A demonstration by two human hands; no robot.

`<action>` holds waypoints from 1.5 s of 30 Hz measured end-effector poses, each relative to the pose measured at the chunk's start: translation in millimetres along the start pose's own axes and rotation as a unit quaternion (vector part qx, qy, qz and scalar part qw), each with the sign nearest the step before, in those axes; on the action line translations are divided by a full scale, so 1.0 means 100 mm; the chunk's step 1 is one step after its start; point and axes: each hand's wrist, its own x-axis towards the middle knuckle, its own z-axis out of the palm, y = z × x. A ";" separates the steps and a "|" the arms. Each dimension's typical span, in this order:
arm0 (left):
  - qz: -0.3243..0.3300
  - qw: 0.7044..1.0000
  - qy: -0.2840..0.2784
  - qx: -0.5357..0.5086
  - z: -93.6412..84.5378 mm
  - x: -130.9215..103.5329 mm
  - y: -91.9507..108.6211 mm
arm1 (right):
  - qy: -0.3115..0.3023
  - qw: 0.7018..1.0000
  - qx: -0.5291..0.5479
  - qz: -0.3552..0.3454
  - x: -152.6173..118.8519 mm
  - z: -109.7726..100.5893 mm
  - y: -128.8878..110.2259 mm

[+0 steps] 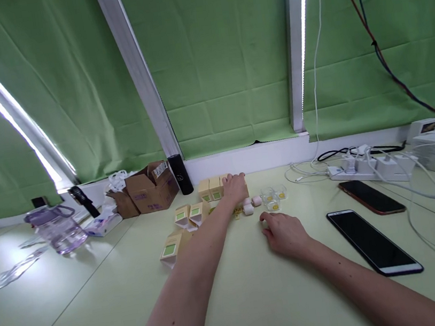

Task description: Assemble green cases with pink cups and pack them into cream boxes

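Observation:
My left hand (pixel 235 188) reaches far forward, its fingers closed over a small cream box at the right end of a back row of small cream boxes (pixel 205 190). Under my left forearm stand more of these boxes with green labels (pixel 182 216), and one nearer box (pixel 173 247) is partly covered by the arm. My right hand (pixel 286 232) rests on the table, fingers loosely bent and thumb apart, holding nothing. Between the hands lie small pinkish-white rolls (pixel 248 209) and small yellow pieces (pixel 238 213). Just beyond my right hand sit clear little containers with yellow inside (pixel 272 204).
Two phones (pixel 374 241) lie right of my right arm. Behind them is a white power strip (pixel 372 171) with chargers and trailing cables. At the left stand an open cardboard box (pixel 151 191), a black cylinder (pixel 181 174), a tissue pack (pixel 102 225) and a purple clear jug (pixel 57 228).

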 end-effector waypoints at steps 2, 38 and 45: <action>0.007 1.000 0.016 0.006 -0.01 -0.08 0.06 | -0.005 1.000 -0.002 0.000 0.00 0.00 0.00; -0.137 0.978 -0.080 -0.135 0.26 0.37 0.23 | -0.017 1.000 -0.008 -0.002 -0.01 -0.06 -0.03; -0.140 0.973 -0.092 -0.159 0.36 0.42 0.20 | -0.008 1.000 -0.005 -0.011 0.00 -0.02 0.00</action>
